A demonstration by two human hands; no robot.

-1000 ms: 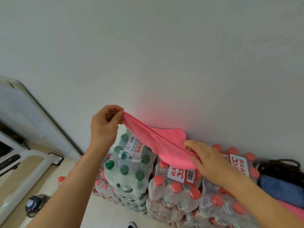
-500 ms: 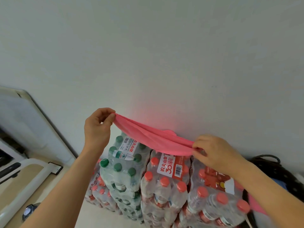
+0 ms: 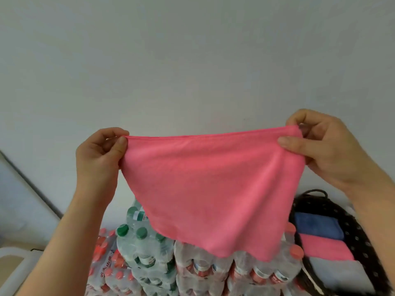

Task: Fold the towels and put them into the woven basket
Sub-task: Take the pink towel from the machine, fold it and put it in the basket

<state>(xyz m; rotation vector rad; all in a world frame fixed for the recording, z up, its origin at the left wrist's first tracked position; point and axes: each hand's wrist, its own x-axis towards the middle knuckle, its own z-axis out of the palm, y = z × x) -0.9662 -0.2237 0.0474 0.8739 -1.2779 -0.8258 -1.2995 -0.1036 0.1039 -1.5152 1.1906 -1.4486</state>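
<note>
The left hand (image 3: pixel 98 159) pinches the upper left corner of a pink square microfibre towel (image 3: pixel 205 189), thumb on the near face and curled fingers behind the cloth. The right hand (image 3: pixel 327 150) pinches the upper right corner the same way, thumb pressed on the front and fingertips curled over the hem. Between the two hands the top edge runs nearly straight and taut, a little higher on the right. The towel hangs spread open in the air in front of a plain white wall (image 3: pixel 192 60), its lower part narrowing to a loose, softly creased bottom edge that dangles just above the bottles below.

A dark woven basket with a perforated rim (image 3: pixel 363 242) stands at the lower right, under the right forearm. Three folded towels lie in it side by side: a blue one (image 3: pixel 316 227) farthest, a pink one (image 3: pixel 324 246) in the middle and a grey one (image 3: pixel 339 272) nearest.

Left of the basket stand shrink-wrapped packs of clear water bottles, some with green caps (image 3: pixel 141 242) and others with red caps (image 3: pixel 213 272), partly hidden behind the hanging towel
</note>
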